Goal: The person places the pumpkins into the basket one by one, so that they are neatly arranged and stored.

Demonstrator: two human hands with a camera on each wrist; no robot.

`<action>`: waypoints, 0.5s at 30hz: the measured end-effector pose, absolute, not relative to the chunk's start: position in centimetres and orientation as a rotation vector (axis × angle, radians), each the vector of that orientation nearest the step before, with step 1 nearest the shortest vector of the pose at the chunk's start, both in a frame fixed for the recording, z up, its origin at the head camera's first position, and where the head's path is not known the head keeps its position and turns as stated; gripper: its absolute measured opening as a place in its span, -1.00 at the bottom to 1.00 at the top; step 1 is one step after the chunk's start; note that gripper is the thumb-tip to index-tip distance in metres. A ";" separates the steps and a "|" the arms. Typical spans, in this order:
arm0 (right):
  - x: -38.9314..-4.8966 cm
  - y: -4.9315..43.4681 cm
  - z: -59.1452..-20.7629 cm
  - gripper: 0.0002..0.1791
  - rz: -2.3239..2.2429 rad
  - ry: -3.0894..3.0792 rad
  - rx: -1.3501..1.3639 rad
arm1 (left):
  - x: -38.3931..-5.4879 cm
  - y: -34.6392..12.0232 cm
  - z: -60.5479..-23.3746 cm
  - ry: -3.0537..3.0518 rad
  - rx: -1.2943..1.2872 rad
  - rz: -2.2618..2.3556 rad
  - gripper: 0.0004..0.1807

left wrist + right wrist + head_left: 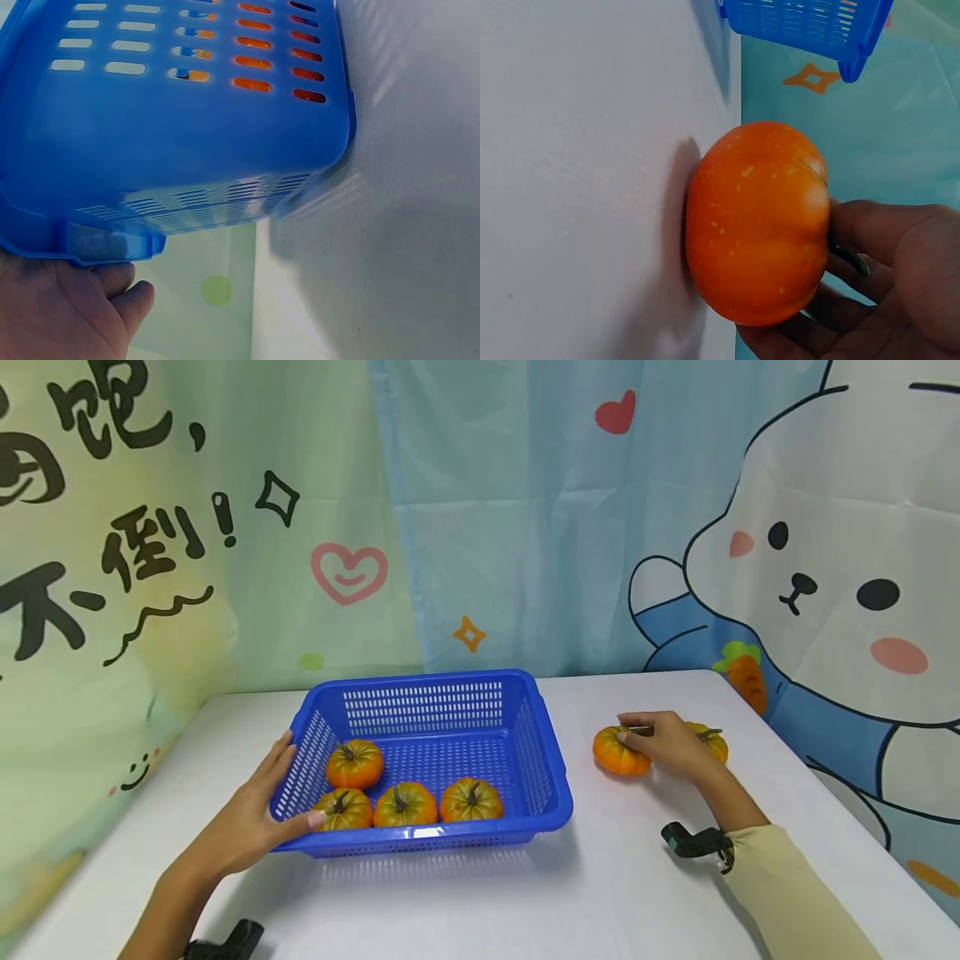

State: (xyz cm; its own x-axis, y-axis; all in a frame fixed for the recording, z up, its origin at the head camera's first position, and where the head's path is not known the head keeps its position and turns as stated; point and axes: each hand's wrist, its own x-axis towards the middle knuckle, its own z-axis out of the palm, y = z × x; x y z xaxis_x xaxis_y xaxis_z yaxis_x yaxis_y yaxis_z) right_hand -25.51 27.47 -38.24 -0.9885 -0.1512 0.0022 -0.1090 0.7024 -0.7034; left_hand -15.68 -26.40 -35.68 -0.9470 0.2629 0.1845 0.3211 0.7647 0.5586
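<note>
A blue plastic basket [427, 693] with slotted walls sits on the table, and my left hand [255, 814] grips its left front corner, thumb over the rim and fingers along the side. Inside the basket are several small orange-and-green pumpkins [355, 765], most along the front wall. To the right of the basket, my right hand [663, 745] holds another small pumpkin [621, 752] from above by its top. In the right wrist view its smooth orange underside [757, 225] shows, thumb and fingers around the stem end. A further pumpkin [714, 745] lies partly hidden behind that hand.
The white table [487, 902] runs back to a printed curtain [480, 510] with a cartoon bear on the right. Each wrist wears a black camera mount [693, 842]. The basket's right wall stands between its pumpkins and the right hand.
</note>
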 end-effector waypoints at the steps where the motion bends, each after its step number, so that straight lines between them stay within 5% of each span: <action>1: -25.5 27.5 -38.2 -0.49 -1.166 2.836 -0.213 | -15.7 -26.4 -35.7 -2.863 -0.474 -0.930 0.12; 15: -25.9 26.4 -37.9 -0.40 -1.037 2.798 -0.248 | -15.7 -26.4 -35.7 -2.867 -0.471 -0.925 0.13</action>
